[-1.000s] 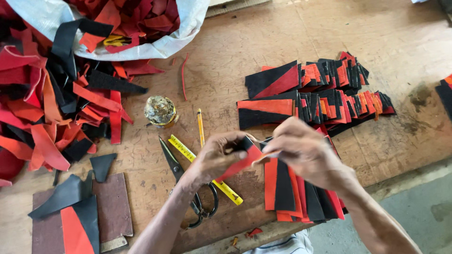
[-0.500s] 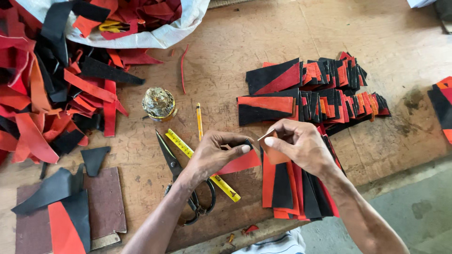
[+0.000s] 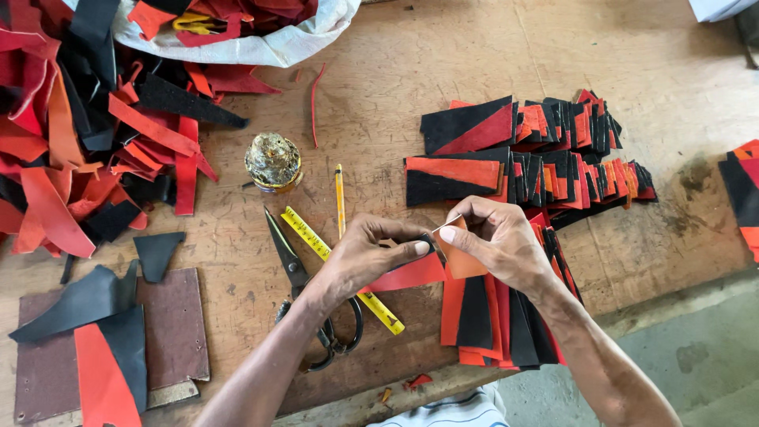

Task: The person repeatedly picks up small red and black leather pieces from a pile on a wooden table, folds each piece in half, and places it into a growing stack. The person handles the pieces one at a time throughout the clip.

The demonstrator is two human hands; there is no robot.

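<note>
A small orange-red leather piece (image 3: pixel 458 257) is pinched between both hands above the near edge of the desk (image 3: pixel 443 63), just over a stack of red and black cut pieces (image 3: pixel 494 320). The left hand (image 3: pixel 371 257) is closed on its left side, thumb tip pressed against it; a longer red strip (image 3: pixel 407 274) is seen under that hand, whether held cannot be told. The right hand (image 3: pixel 494 241) is closed on the piece's top edge with thumb and forefinger. Just left of the hands, a yellow tape measure (image 3: pixel 332 257) is laid diagonally, black-handled scissors (image 3: pixel 304 292) beside it, a yellow pencil (image 3: pixel 340 202) above. A small round tin (image 3: pixel 273 162) is set further back. Two rows of overlapped red and black pieces (image 3: pixel 538 154) are laid out behind the right hand. A loose heap of red and black scraps (image 3: pixel 79 134) is piled at far left, a white sack (image 3: pixel 261 43) of scraps behind. A brown board (image 3: pixel 178 324) with cut shapes on it is placed at near left.
</note>
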